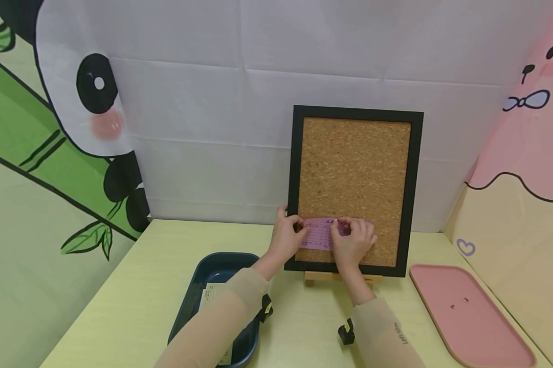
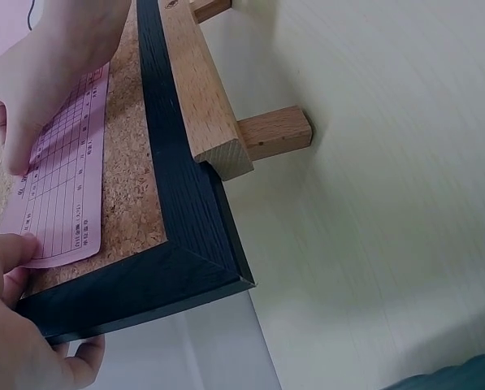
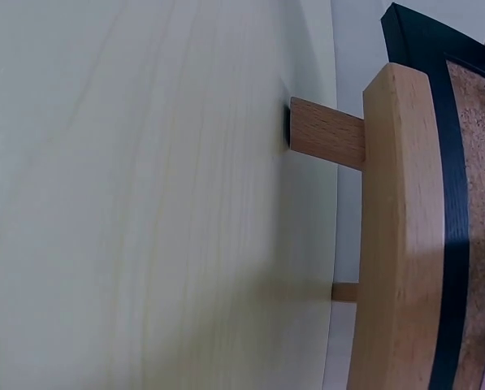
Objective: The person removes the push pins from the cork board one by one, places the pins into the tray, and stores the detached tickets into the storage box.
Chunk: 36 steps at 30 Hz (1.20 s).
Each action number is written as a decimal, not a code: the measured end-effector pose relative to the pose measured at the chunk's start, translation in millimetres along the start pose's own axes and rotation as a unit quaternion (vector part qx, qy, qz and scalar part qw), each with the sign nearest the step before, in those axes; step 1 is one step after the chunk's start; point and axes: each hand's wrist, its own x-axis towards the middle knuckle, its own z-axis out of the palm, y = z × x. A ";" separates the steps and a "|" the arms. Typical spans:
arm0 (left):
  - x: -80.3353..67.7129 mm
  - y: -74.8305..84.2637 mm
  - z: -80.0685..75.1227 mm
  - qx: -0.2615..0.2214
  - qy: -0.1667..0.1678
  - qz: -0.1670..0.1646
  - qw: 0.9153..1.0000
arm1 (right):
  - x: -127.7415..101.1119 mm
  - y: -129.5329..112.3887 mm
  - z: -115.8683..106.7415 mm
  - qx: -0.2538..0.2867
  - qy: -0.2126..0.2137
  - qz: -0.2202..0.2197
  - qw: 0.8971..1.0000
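A cork board [image 1: 354, 168] in a black frame leans on a small wooden easel [image 1: 322, 276]. Flat against its lower part lies a pink printed paper slip [image 1: 316, 236]. My left hand [image 1: 287, 235] grips the frame's left edge, fingers behind it and thumb on the slip's left end. At the slip's top edge, thumb and forefinger of my right hand [image 1: 353, 240] pinch a tiny pin-like thing, mostly hidden by the fingertips. In the left wrist view the right hand [image 2: 51, 73] bends over the slip [image 2: 63, 179]. The right wrist view mainly shows the easel ledge [image 3: 398, 227].
A dark blue basin [image 1: 225, 258] with printed papers [image 1: 214, 290] stands on the table at left, under my left forearm. On the right lies a pink tray [image 1: 483, 327] carrying a few tiny items [image 1: 466, 300]. A white cloth backdrop [image 1: 202, 112] hangs behind the board.
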 end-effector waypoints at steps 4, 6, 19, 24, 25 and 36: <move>-0.2 0.6 0.0 -0.004 0.002 -0.003 1.000 | 1.0 -0.4 -0.6 0.001 -0.003 -0.005 1.000; 0.0 0.5 0.2 -0.005 0.002 -0.004 1.000 | 1.2 -0.4 -0.8 0.002 -0.004 -0.007 1.000; 1.6 -1.0 1.7 0.000 0.001 -0.003 1.000 | 1.5 1.4 -1.6 0.014 -0.008 -0.012 1.000; 1.4 -0.9 1.7 0.001 -0.001 -0.008 1.000 | 0.8 3.6 -1.3 0.020 -0.006 -0.017 1.000; 1.4 -1.0 1.7 0.001 -0.001 -0.009 1.000 | 0.7 4.0 -1.3 0.021 -0.005 -0.018 1.000; 1.1 -0.5 1.6 -0.003 -0.001 -0.012 1.000 | 0.0 5.1 -2.4 0.021 -0.011 -0.022 0.999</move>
